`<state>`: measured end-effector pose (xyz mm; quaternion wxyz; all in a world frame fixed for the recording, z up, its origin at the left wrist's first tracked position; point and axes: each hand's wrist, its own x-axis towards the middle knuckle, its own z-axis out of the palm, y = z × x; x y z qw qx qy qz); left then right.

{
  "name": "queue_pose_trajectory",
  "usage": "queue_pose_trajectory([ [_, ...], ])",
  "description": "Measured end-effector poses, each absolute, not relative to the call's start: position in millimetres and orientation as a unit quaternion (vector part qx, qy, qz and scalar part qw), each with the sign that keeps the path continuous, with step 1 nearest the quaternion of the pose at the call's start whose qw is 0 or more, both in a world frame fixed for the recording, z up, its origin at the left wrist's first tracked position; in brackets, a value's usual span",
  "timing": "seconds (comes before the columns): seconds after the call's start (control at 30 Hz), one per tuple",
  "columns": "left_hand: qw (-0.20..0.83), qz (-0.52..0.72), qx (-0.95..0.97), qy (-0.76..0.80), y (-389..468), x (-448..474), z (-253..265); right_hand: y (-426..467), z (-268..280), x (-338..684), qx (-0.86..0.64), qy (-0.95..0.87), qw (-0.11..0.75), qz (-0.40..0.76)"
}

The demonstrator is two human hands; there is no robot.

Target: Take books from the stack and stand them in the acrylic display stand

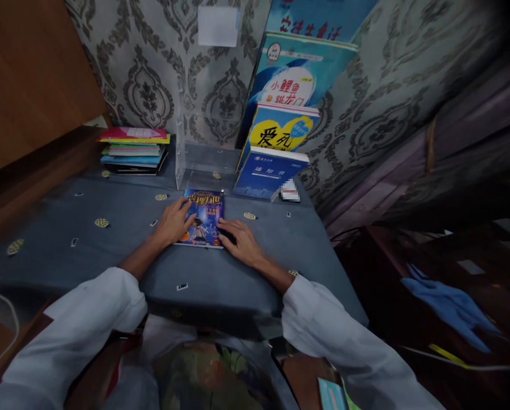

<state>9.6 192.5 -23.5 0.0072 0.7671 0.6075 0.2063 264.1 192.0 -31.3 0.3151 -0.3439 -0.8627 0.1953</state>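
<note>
A small paperback book (206, 219) with a purple-blue cover, yellow title lettering and a cartoon figure lies flat on the cloth-covered table. My left hand (172, 221) rests at its left side, thumb and forefinger stretched apart over the cover. At the right edge, my right hand (240, 242) touches the book with fingers spread and the thumb near the lower corner. Neither hand is closed around it. Just behind the book stands a clear acrylic holder (201, 156).
Stacked books (135, 151) sit at the table's back left. On the right, a tiered display holds several upright books, with a blue book (270, 173) in front. Patterned wallpaper (148, 97) rises behind. A blue cloth (451, 307) lies off to the right.
</note>
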Motion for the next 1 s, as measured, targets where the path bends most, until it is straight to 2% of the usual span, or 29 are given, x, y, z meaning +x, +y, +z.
queue_pose_trajectory([
  [0.33,-0.030,0.244,0.796,0.554,190.8,9.7,-20.7,180.1,-19.0,265.8,-0.279,-0.882,0.342,0.165],
  [0.67,-0.011,0.267,0.845,0.464,179.3,7.1,-13.2,185.6,-22.3,276.4,-0.241,-0.912,0.267,0.196],
  [1.0,-0.030,0.194,0.916,0.351,148.4,23.5,-8.2,186.1,-24.8,275.3,-0.242,-0.904,0.289,0.202],
])
